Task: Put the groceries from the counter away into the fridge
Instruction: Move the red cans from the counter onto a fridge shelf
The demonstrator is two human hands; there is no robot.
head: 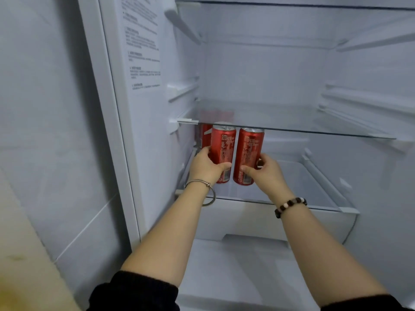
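The fridge stands open in front of me. My left hand (207, 166) grips a tall red cola can (223, 147), and my right hand (266, 170) grips a second red cola can (248, 151) right beside it. Both cans are upright, held side by side just under the glass middle shelf (314, 131) and over the front of the lower glass shelf (292, 203). A third red can (205, 136) stands behind them at the far left of that lower shelf, partly hidden.
The fridge's left inner wall (143, 86) carries a printed label. A clear drawer (258, 223) sits below the lower shelf. Shelf rails (359, 102) line the right wall. A tiled wall (45, 131) and a yellowish counter edge (20, 254) lie to the left.
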